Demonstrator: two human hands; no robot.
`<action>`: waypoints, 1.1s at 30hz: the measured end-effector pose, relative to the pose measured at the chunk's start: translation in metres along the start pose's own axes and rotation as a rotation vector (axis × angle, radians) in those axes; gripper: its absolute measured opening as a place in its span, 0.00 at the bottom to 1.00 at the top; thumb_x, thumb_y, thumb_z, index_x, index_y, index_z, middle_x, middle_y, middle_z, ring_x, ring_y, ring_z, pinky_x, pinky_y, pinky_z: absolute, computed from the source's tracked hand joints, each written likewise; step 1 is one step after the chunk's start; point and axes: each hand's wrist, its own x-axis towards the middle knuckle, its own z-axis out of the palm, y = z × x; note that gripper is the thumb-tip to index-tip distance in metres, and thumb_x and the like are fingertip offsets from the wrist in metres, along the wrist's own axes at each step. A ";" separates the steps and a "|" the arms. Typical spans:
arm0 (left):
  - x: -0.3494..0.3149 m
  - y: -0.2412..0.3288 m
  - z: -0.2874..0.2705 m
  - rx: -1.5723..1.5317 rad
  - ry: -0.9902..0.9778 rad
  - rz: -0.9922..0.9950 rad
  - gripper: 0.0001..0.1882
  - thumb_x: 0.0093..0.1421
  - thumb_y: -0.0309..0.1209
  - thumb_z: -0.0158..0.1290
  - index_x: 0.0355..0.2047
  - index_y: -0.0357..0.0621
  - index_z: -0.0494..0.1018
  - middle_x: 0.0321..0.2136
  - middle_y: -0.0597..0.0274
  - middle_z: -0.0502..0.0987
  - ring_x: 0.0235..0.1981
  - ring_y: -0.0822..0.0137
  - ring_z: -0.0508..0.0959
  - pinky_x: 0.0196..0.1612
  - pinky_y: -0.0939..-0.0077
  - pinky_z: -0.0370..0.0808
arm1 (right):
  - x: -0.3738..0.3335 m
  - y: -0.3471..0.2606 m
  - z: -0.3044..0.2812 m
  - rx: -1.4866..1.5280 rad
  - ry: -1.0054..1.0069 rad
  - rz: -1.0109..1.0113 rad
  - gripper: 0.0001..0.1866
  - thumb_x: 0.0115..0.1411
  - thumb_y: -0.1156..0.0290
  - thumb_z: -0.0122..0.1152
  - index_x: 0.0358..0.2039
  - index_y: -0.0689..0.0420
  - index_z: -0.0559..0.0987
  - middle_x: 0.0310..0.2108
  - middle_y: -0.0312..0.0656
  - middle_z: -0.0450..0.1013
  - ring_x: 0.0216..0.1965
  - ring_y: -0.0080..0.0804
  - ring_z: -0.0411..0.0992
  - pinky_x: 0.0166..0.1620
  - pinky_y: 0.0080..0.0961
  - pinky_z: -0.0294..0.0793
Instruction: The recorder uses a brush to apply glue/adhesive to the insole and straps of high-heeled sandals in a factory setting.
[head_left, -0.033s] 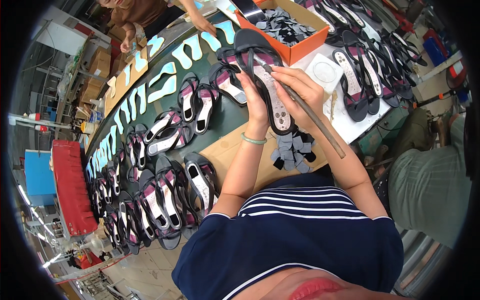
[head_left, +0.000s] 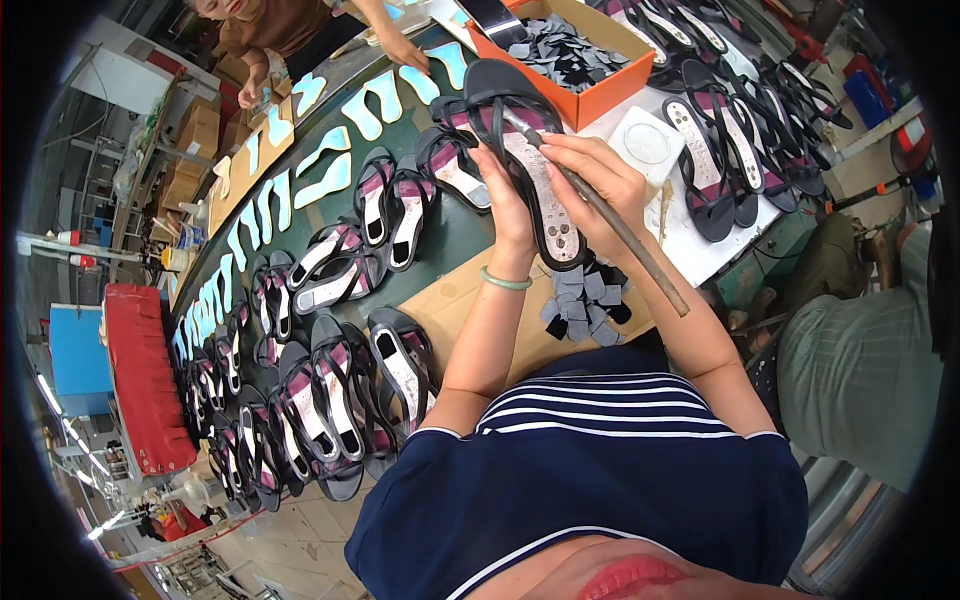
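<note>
A black strappy sandal (head_left: 561,232) with a pale footbed and several dark dots at its heel is held up over the table, toe pointing away from me. My left hand (head_left: 508,205) is closed round its left side. In my right hand (head_left: 605,185) is a long thin tool (head_left: 632,238) with a brown handle. Its pale, metal-looking tip reaches in beside the sandal's straps; whether it touches the footbed I cannot tell. Under the sandal's heel, a pile of small grey and black square patches (head_left: 585,302) lies on a cardboard sheet (head_left: 455,298).
An orange box (head_left: 605,105) of grey patches stands beyond my hands. Rows of sandals (head_left: 340,270) fill the left; more sandals (head_left: 720,160) lie right, near a white square object (head_left: 647,140). Light-blue pieces (head_left: 370,105) line the far side, where a co-worker's hand (head_left: 405,50) reaches in.
</note>
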 end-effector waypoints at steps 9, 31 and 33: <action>-0.001 0.004 0.000 -0.005 -0.044 0.014 0.29 0.69 0.55 0.27 0.45 0.45 0.67 0.40 0.66 0.74 0.42 0.73 0.73 0.48 0.76 0.70 | -0.005 0.004 -0.004 -0.053 0.010 0.005 0.11 0.49 0.82 0.61 0.36 0.65 0.79 0.38 0.48 0.76 0.37 0.43 0.75 0.40 0.30 0.75; 0.003 -0.008 -0.023 0.069 -0.036 0.153 0.31 0.69 0.56 0.25 0.55 0.45 0.61 0.49 0.60 0.69 0.50 0.67 0.70 0.55 0.70 0.66 | -0.007 -0.009 0.008 -0.143 0.121 -0.014 0.11 0.48 0.80 0.62 0.34 0.67 0.78 0.34 0.51 0.76 0.34 0.45 0.75 0.38 0.31 0.76; 0.002 -0.008 -0.024 0.086 -0.048 0.169 0.30 0.69 0.56 0.24 0.56 0.46 0.58 0.50 0.60 0.68 0.51 0.67 0.70 0.56 0.70 0.66 | -0.007 -0.011 0.009 -0.147 0.125 -0.014 0.11 0.48 0.80 0.62 0.34 0.67 0.78 0.34 0.50 0.76 0.34 0.45 0.76 0.38 0.31 0.76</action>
